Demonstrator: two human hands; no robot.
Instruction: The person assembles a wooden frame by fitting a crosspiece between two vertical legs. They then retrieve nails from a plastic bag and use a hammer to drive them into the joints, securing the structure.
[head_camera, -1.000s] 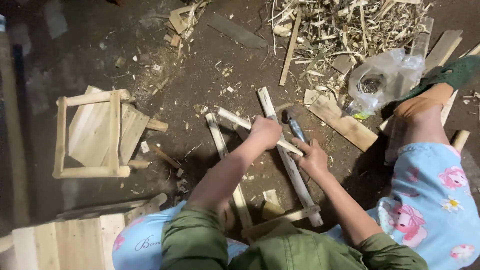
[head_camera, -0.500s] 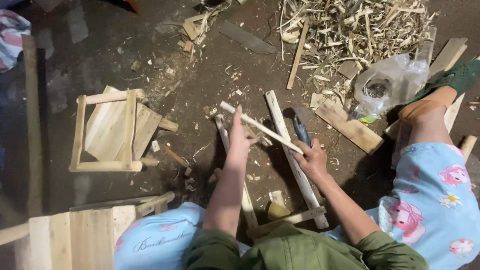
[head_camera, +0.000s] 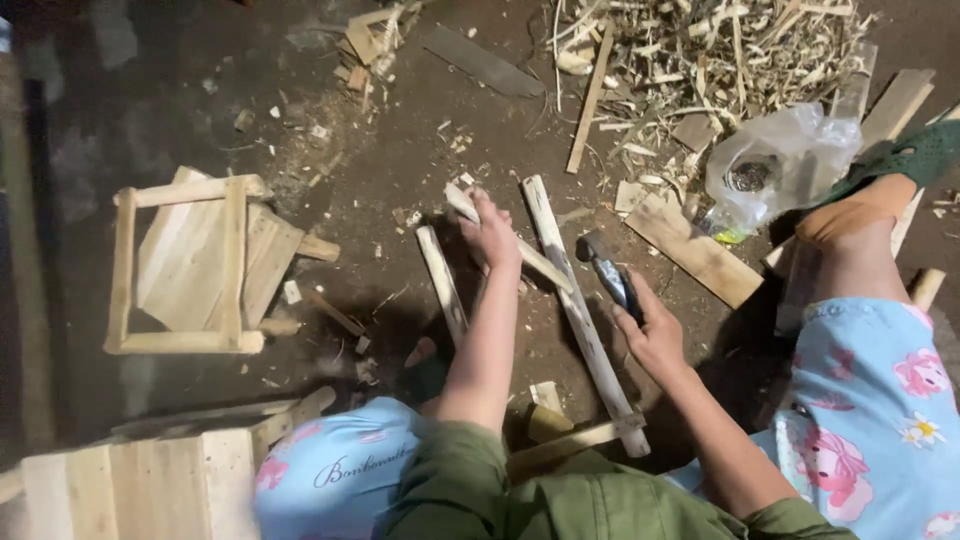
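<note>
Left hand (head_camera: 493, 235) fingers clenched around short wooden slat (head_camera: 510, 240) laid across long slats (head_camera: 583, 315), right hand (head_camera: 655, 330) fingers gripping hammer (head_camera: 605, 270), dirt floor (head_camera: 400, 150)

Dark dirt floor (head_camera: 400, 150) strewn with wood chips, pale square wooden frame (head_camera: 190, 265), heap of light shavings (head_camera: 720, 50), flat short plank (head_camera: 695, 250), crumpled clear plastic bag (head_camera: 780, 160)
</note>
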